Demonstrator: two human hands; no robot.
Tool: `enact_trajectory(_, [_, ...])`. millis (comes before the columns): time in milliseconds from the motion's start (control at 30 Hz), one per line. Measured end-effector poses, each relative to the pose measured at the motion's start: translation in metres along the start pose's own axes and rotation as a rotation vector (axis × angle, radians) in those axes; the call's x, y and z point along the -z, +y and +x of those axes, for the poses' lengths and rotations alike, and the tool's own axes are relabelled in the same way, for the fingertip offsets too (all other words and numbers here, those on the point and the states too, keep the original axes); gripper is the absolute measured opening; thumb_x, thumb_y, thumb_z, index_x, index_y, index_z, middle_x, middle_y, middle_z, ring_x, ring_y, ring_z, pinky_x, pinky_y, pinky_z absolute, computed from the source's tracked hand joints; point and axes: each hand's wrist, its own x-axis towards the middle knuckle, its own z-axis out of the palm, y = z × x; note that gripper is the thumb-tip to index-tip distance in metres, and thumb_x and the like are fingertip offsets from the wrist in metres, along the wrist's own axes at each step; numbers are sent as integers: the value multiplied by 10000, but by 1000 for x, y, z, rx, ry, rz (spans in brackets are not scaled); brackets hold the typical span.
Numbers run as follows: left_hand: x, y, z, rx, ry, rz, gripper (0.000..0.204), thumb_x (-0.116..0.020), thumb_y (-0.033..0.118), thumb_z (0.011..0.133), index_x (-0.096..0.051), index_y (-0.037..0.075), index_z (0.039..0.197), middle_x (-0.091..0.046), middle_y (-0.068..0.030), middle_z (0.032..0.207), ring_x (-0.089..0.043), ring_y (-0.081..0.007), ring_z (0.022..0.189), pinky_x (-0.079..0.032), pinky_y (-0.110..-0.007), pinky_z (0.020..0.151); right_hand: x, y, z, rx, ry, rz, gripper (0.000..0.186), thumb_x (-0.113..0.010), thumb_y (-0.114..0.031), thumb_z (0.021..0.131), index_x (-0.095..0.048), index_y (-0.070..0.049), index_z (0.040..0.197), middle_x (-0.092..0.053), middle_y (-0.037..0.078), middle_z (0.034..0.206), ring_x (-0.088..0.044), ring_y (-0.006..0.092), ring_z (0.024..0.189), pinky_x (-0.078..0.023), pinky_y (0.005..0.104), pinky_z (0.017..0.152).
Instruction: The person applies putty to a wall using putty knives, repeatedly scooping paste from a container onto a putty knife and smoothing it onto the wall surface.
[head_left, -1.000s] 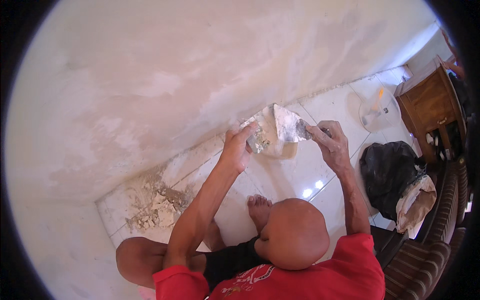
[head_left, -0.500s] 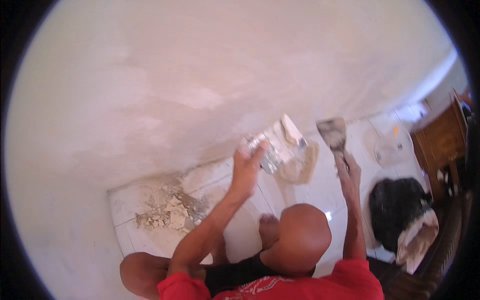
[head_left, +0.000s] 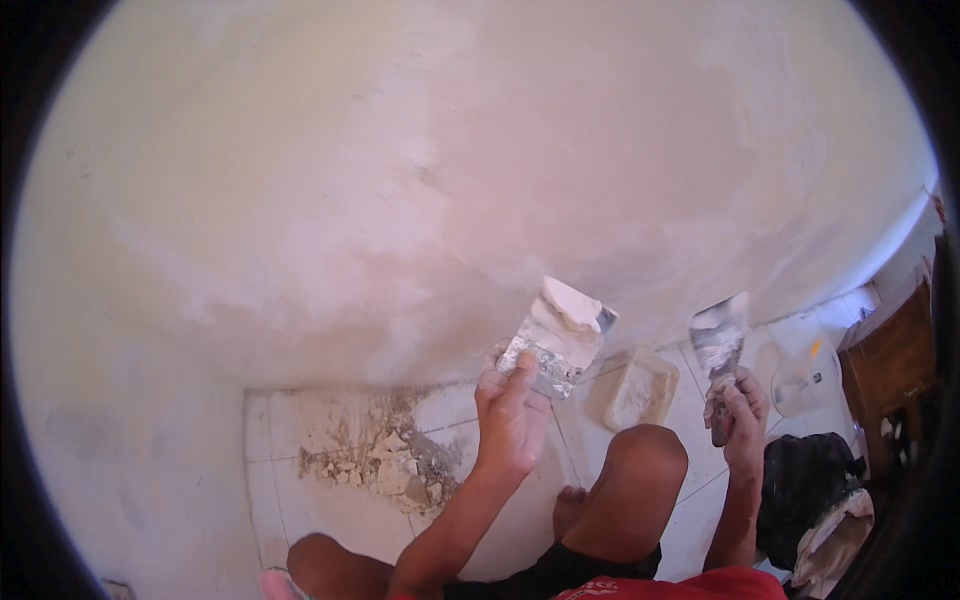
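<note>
- I see both bare hands on my feed, held apart in front of the wall (head_left: 330, 170).
- Left hand (head_left: 512, 412): gripping a flat metal plate (head_left: 545, 348), thumb on its upper face, other fingers mostly hidden. Plate is tilted, lower corner toward the palm.
- Thick off-white putty (head_left: 573, 303) sits along the plate's far edge, thinner smears below it, grey crust near the thumb.
- Right hand (head_left: 742, 405): fingers closed round the handle of a scraper (head_left: 720, 335). Blade points up, flares toward its tip, has pale residue on it. I read it as well apart from the plate; I can't tell how near the wall it is.
- Between the hands, lower down: an off-white rectangular tub (head_left: 670, 392) on the tiled floor (head_left: 700, 450), pale residue inside, just beyond the raised right knee (head_left: 645, 480).
- Left of the left forearm I have a heap of broken plaster-like debris (head_left: 395, 465) on the tiles.
- Right side: clear round container (head_left: 790, 392) with something orange (head_left: 815, 348) at it, black bag (head_left: 805, 485), pale crumpled sack (head_left: 833, 540), wooden cabinet (head_left: 885, 350).
- Wall is patchy, pinkish and whitish.
</note>
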Motion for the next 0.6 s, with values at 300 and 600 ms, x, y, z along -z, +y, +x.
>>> enact_trajectory(300, [18,90,23,-108,42,-82,256,-609,52,955,-454,40,1159,-554,-62,1088,-522,-116,1000,-423,-298,928,-106,-71,-9,41,-68,164,227,-556,-168,905,-563,4,1053,-630,99,802,-613,146,578,-506,262,491])
enact_trajectory(600, [28,170,30,-445,-110,507,165,-585,-13,939,-448,65,987,-563,-75,1052,-504,-137,950,-415,-327,901,-234,-164,-52,-339,-250,-163,293,-581,-173,913,-654,54,1082,-659,64,822,-620,105,637,-468,225,529])
